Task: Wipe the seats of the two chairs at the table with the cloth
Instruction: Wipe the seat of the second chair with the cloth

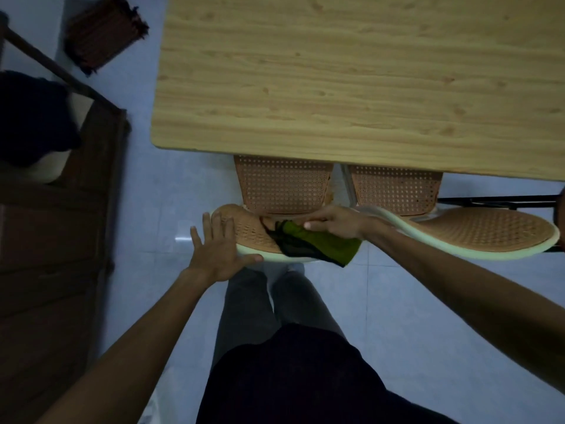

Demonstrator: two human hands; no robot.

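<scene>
While my left hand [218, 249] lies flat, grip released, on the left chair's backrest [244, 232], my right hand [334, 223] clenches the green cloth [324, 244] there; I should draw this chair from the counter [351, 81] to reach its seat [282, 185].

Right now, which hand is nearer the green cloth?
Right. The right hand presses on the green cloth; the left hand rests flat on the chair back's edge, beside it.

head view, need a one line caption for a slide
Right hand holds a green cloth on the left chair's backrest; left hand rests on it, table ahead.
</scene>
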